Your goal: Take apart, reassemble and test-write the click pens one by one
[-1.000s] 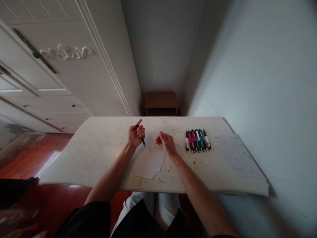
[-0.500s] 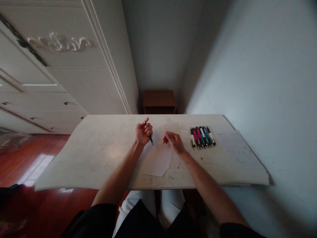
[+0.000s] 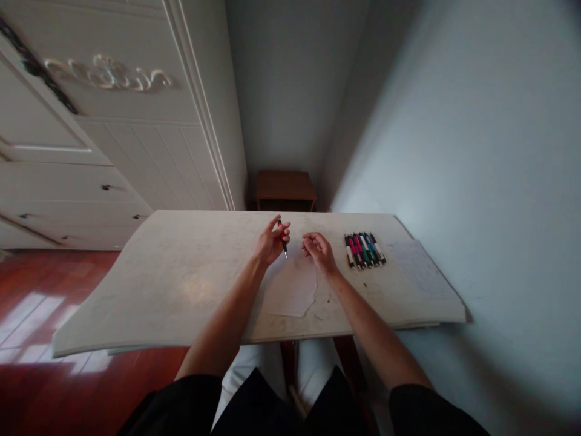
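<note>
In front of me, my left hand [image 3: 272, 241] is closed around a pen [image 3: 284, 242], black with a reddish part and a metallic tip pointing down toward the paper. To its right, my right hand [image 3: 320, 251] hovers with its fingers curled toward the thumb; whatever may be between them is too small to tell. Below both hands lies a pale sheet of paper [image 3: 290, 293] with a torn right edge. Beyond my right hand, several pens [image 3: 364, 251] with black, white, pink, green and blue parts lie side by side in a row.
The long white table [image 3: 181, 278] has worn, stained patches. A written sheet [image 3: 420, 266] lies at its right end, beside the wall [image 3: 490, 181]. A white cabinet [image 3: 145, 157] stands at left, and a small brown stand [image 3: 285, 186] sits behind the table.
The pen has turned more upright in my left hand, showing its reddish part. My right hand's fingers have loosened and extended a little. The camera view has shifted slightly.
</note>
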Demonstrator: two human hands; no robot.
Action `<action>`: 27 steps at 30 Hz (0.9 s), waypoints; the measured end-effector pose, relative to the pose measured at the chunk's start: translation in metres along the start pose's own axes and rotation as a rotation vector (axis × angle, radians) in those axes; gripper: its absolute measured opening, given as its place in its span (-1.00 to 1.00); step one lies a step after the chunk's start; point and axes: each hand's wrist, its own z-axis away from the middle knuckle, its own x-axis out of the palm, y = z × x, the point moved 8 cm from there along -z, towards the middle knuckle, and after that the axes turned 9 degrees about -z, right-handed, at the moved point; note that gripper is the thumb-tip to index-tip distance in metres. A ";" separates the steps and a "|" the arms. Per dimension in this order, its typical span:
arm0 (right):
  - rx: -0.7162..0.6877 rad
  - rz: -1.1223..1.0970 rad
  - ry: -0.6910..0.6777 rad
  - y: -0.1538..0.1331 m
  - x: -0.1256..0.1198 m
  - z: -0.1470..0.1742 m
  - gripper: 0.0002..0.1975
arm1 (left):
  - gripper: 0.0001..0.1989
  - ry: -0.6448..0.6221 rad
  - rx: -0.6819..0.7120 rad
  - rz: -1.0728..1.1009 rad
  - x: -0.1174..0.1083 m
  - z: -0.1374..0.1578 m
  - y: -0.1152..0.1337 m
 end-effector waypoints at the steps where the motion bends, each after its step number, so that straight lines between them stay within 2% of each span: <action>1: 0.009 0.000 -0.004 0.002 0.001 0.000 -0.64 | -0.64 0.002 0.006 -0.023 -0.001 0.000 -0.001; 5: 0.030 0.036 -0.030 0.011 0.004 0.001 -0.66 | -0.63 -0.031 0.007 -0.055 0.000 0.000 -0.002; 12: 0.029 0.033 0.022 0.010 -0.002 0.001 -0.67 | -0.56 -0.028 0.017 -0.100 0.003 0.000 -0.001; 16: 0.047 0.034 0.015 0.008 0.001 0.002 -0.67 | -0.61 -0.047 0.008 -0.125 0.005 0.001 -0.002; 20: 0.062 0.033 0.040 0.009 -0.001 0.001 -0.66 | -0.57 -0.044 0.036 -0.127 0.003 0.001 -0.002; 25: 0.061 -0.022 0.079 0.012 -0.007 -0.003 -0.69 | -0.63 -0.064 0.068 -0.166 0.006 0.003 -0.001; 27: 0.047 -0.040 0.112 0.012 -0.011 -0.004 -0.69 | -0.59 -0.069 0.073 -0.155 0.008 0.005 0.000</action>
